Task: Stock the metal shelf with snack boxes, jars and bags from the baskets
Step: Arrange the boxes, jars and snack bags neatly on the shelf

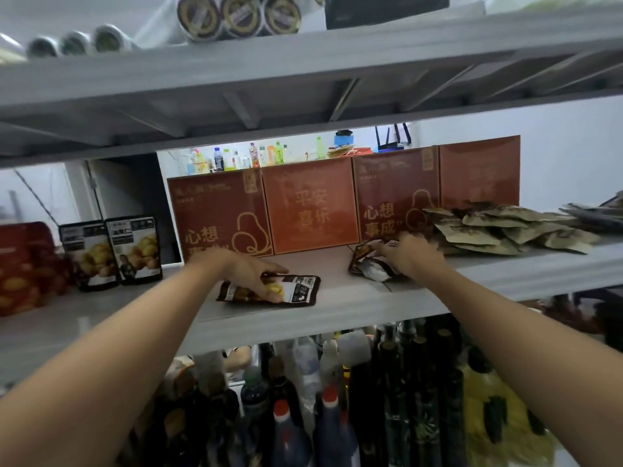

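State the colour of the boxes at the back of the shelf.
Reddish-brown boxes with gold print; head view.

Both forearms are bare, as are the left hand [247, 269] and right hand [416, 256].

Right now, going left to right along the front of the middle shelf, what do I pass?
From the left: red packs → two standing bags → flat dark bag under the left hand → dark bag under the right hand → tan bags.

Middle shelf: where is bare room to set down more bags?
Bare: before the red boxes, between the left hand and right hand; also the strip between the upright bags and the dark bag. Crowded: the right end, under tan packets.
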